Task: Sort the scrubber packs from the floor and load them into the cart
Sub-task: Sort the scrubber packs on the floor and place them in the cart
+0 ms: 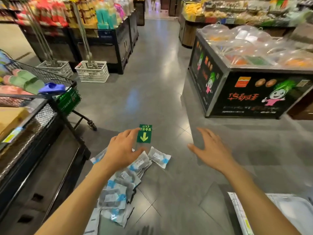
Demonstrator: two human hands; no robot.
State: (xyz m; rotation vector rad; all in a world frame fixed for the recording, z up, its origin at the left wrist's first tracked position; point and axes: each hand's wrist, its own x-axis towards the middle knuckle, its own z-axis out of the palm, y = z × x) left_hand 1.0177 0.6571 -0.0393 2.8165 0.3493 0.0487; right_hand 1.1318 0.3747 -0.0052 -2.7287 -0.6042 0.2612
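1. On the grey tiled floor (169, 82), near the middle and a little left, the scrubber packs (118, 187) lie in a loose, overlapping heap: clear wrappers with blue marks and dark pads inside.
2. One pack (159, 157) lies at the far right edge of the heap, tilted, just beside the others.
3. The left hand (123, 148) hangs above the far end of the heap, fingers spread wide and relaxed, holding nothing; whether it touches a pack cannot be told.
4. The right hand (211, 150) is out over bare floor to the right of the heap, well apart from it, fingers straight and spread, also holding nothing.
5. A green exit sticker (144, 134) with a yellow arrow is set in the floor just beyond the heap, its left edge partly covered by the left fingertips.
6. The cart (67, 99), black wire with a green panel, stands at the left, with green and pink goods and a blue item in its basket.
7. Two white crates (92, 71) sit on the floor farther off at left, below stocked shelves.
8. A black display counter (245, 92) with clear domed lids stands at the far right.
9. A pale bag (288, 211) lies at the near right corner.
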